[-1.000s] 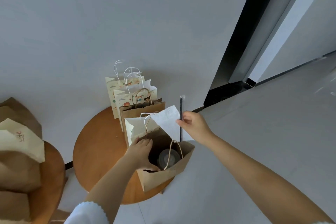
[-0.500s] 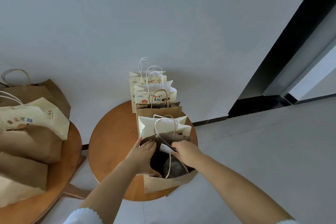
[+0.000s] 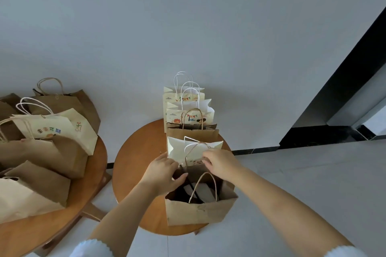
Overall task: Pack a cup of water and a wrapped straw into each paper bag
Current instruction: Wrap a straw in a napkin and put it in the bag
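An open brown paper bag (image 3: 200,212) stands at the front of a round wooden table (image 3: 133,173). Inside it a dark wrapped straw (image 3: 189,183) leans across a pale cup (image 3: 201,192) that is partly hidden in shadow. My left hand (image 3: 164,172) grips the bag's left rim, thumb inside the opening. My right hand (image 3: 219,162) pinches the bag's far rim by the back twine handle. The straw lies free of both hands.
Behind the brown bag stand a white bag (image 3: 194,148), another brown bag (image 3: 192,132) and two patterned bags (image 3: 188,113) in a row toward the wall. A second wooden table (image 3: 92,190) at left carries several more bags. Grey floor lies to the right.
My right hand lowered the straw into the brown bag, let it go and moved to the far rim. My left hand stayed on the left rim.
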`<state>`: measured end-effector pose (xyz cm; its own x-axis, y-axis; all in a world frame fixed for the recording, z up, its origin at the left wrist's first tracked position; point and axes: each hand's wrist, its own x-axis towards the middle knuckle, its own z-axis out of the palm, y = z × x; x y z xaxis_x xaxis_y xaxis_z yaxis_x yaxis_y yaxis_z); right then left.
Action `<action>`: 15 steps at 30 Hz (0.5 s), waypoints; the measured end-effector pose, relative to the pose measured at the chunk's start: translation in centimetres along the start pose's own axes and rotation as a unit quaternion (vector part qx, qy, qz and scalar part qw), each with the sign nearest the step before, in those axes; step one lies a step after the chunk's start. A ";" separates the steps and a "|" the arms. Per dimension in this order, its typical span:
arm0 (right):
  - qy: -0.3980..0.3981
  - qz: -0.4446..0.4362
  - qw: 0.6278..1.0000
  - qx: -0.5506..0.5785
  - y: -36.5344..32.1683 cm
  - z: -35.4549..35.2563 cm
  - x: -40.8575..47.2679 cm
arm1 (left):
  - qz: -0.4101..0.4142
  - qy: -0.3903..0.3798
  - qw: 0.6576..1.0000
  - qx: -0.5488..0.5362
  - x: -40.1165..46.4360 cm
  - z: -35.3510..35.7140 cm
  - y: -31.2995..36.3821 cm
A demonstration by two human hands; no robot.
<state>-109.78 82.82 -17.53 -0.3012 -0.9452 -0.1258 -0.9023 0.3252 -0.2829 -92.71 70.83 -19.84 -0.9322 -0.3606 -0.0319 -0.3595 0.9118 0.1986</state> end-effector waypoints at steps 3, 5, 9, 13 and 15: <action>0.111 -0.042 0.992 -0.039 -1.0 -2.8 1.1 | -0.060 0.032 0.997 0.028 0.0 -1.6 -0.2; 0.147 -0.067 0.986 -0.047 -2.1 -4.1 2.1 | -0.095 0.040 0.993 0.049 -0.1 -2.9 -0.4; 0.105 -0.115 0.986 -0.068 -5.5 -5.4 4.7 | -0.183 0.045 0.981 0.041 -1.4 -5.3 -1.5; 0.044 -0.162 0.980 -0.104 -10.7 -5.1 6.2 | -0.254 0.072 0.964 0.032 -4.4 -7.9 -3.5; 0.028 -0.191 0.975 -0.112 -13.7 -4.8 6.6 | -0.287 0.097 0.952 0.038 -6.9 -9.2 -4.7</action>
<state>-100.85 71.98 -9.95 0.0582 -0.9983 0.0027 -0.9948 -0.0582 -0.0839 -84.22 67.19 -11.52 -0.5593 -0.8262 0.0684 -0.8158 0.5632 0.1318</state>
